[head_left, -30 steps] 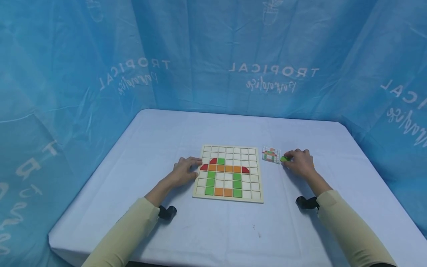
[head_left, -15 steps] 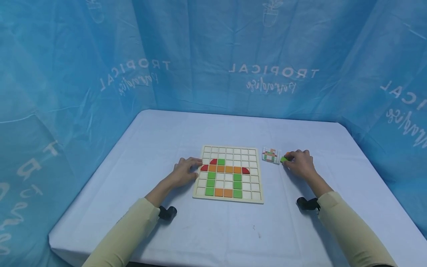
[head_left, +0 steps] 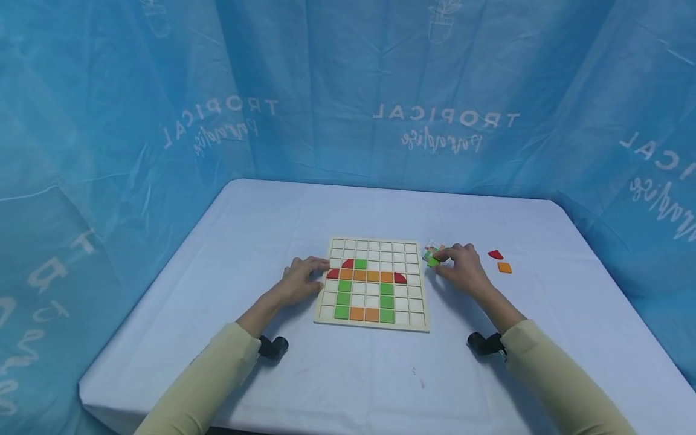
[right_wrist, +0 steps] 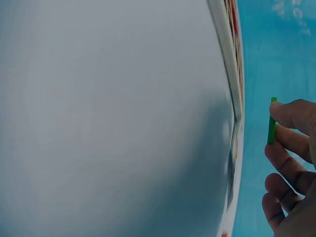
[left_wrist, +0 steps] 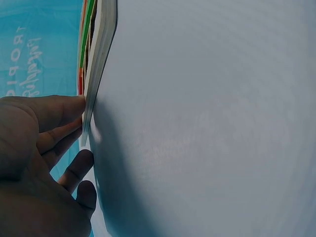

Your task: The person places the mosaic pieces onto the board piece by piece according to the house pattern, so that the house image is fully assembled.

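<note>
My right hand (head_left: 464, 270) pinches a green square tile (head_left: 432, 262) between thumb and fingertips, over the small pattern card (head_left: 429, 248) and partly hiding it. In the right wrist view the same green tile (right_wrist: 272, 121) appears edge-on, raised off the table. The wooden grid board (head_left: 402, 305) lies flat just left of that card, with green, orange and red tiles set in several of its squares. At the board's left edge, my left hand (head_left: 298, 281) rests with its thumb and fingers touching the side. The left wrist view shows those fingertips against the board's rim (left_wrist: 98, 64).
Right of my right hand lie a loose red rounded tile (head_left: 495, 255) and an orange square tile (head_left: 504, 267). A white cloth covers the table (head_left: 348, 374). Blue printed curtains (head_left: 348, 90) hang behind and at both sides.
My right hand has moved left with the green tile, from beside the card to over it. This uncovers the red and orange tiles. My left hand stays where it was.
</note>
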`<act>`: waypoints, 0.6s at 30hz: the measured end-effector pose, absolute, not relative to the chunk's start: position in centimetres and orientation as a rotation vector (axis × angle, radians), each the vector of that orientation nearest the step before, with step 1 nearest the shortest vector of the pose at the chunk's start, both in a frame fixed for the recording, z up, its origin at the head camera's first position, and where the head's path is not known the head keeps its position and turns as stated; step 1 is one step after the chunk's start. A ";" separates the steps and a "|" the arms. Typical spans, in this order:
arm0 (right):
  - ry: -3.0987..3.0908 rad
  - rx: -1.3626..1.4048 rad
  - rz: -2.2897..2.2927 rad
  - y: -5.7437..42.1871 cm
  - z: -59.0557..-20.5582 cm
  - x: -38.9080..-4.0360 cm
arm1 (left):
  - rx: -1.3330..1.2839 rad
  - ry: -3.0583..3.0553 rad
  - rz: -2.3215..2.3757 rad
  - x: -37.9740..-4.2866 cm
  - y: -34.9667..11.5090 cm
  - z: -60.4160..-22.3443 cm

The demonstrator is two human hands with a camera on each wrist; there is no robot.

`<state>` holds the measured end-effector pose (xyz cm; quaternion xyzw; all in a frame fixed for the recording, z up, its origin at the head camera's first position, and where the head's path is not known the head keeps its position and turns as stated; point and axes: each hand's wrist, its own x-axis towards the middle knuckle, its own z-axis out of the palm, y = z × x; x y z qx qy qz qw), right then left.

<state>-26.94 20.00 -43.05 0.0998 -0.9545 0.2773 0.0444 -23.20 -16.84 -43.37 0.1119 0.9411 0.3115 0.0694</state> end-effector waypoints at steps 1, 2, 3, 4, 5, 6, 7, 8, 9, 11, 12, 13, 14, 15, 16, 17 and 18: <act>-2.912 0.319 0.850 19.4 -43.1 -26.9 | 0.339 2.832 0.938 -23.2 -16.8 -43.4; -2.909 0.334 0.855 18.9 -43.2 -26.9 | 0.339 2.829 0.941 -23.2 -16.8 -43.4; -2.905 0.348 0.856 18.3 -43.2 -26.8 | 0.341 2.829 0.942 -23.2 -16.9 -43.4; -2.902 0.365 0.854 17.7 -43.3 -26.8 | 0.343 2.828 0.945 -23.2 -16.9 -43.4; -2.900 0.378 0.854 17.1 -43.3 -26.8 | 0.350 2.831 0.946 -23.2 -16.9 -43.4; -2.899 0.390 0.857 16.5 -43.4 -26.8 | 0.353 2.833 0.946 -23.1 -16.9 -43.4; -2.896 0.404 0.856 16.0 -43.4 -26.7 | 0.358 2.835 0.944 -23.1 -16.9 -43.4; -2.891 0.424 0.853 15.4 -43.4 -26.8 | 0.361 2.837 0.945 -23.1 -16.9 -43.3; -2.885 0.444 0.849 14.9 -43.4 -26.8 | 0.363 2.839 0.945 -23.1 -16.9 -43.3; -2.874 0.489 0.847 13.8 -43.3 -26.8 | 0.366 2.841 0.944 -23.1 -16.9 -43.3; -2.870 0.514 0.842 13.3 -43.3 -26.9 | 0.364 2.840 0.945 -23.1 -16.9 -43.3; -2.866 0.540 0.838 12.8 -43.2 -27.0 | 0.360 2.838 0.948 -23.0 -16.9 -43.3; -2.865 0.562 0.831 12.3 -43.2 -27.1 | 0.356 2.836 0.950 -23.0 -16.9 -43.3; -2.867 0.581 0.830 11.9 -43.2 -27.2 | 0.354 2.833 0.954 -23.0 -16.9 -43.4; -2.868 0.596 0.830 11.5 -43.1 -27.3 | 0.354 2.832 0.955 -23.0 -16.9 -43.4; -2.867 0.611 0.831 11.1 -43.1 -27.4 | 0.354 2.830 0.958 -23.0 -16.9 -43.4; -2.867 0.628 0.825 10.7 -43.1 -27.5 | 0.356 2.829 0.960 -23.0 -16.9 -43.4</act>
